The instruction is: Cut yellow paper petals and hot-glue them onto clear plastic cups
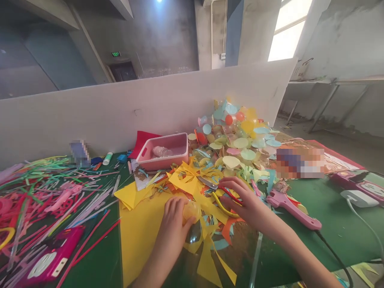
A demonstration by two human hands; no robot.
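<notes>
My left hand [175,220] is closed around a small, rounded, see-through plastic cup [192,211] with a yellow tint. Under it lie a large yellow paper sheet [139,236] and cut yellow scraps [208,260]. To the right, my right hand [244,202] has its fingers curled at the handles of a pair of scissors [212,185]. One handle is red, the other yellow, and the blades point left over a piece of yellow paper with holes cut in it [183,178]. Part of the handles is hidden by my fingers.
A pink basin [163,160] holds stacked clear cups. Behind, many cups and coloured paper discs [240,143] form a heap. A pink glue gun [295,210] with its cord lies right, near a power strip [367,186]. Pipe cleaners [60,192] and a magenta phone-like object [54,256] lie left.
</notes>
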